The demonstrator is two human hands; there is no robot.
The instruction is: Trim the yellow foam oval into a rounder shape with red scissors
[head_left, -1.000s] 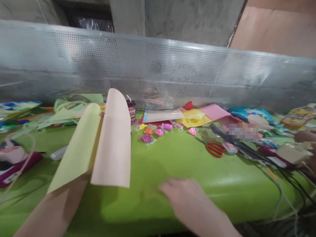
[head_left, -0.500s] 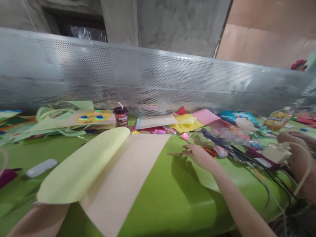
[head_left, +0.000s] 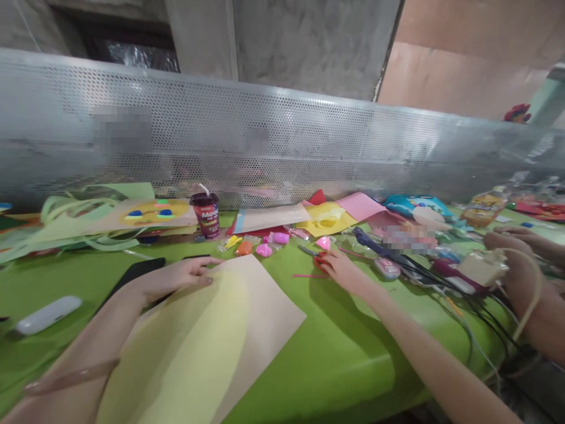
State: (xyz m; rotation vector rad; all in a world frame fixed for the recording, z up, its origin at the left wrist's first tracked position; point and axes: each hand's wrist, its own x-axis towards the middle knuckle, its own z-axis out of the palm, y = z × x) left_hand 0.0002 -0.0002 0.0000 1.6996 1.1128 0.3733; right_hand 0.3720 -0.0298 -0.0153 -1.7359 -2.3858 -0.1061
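My left hand [head_left: 198,272] has its fingers closed at the far edge of a yellow paper oval [head_left: 189,347]. That oval lies over a pale beige paper sheet [head_left: 273,312], covering much of it. My right hand [head_left: 338,268] is closed around the red handles of a pair of scissors, whose blades [head_left: 308,251] point left along the green tabletop. A thin pink stick [head_left: 306,275] lies just left of my right hand. Small bags of coloured clay, one pink [head_left: 263,250] and one orange [head_left: 243,248], sit beyond the sheet.
A dark red cup [head_left: 207,217] with a straw stands at the back. Left of it lies a paper with a yellow face [head_left: 154,213]. A black flat object [head_left: 132,280] and a white case [head_left: 49,315] lie left. Cables [head_left: 424,271] and another person's hands [head_left: 516,253] are at right.
My left hand has come up from under the yellow oval to its far edge, and the papers have swung nearer me. My right hand has closed on the scissors.
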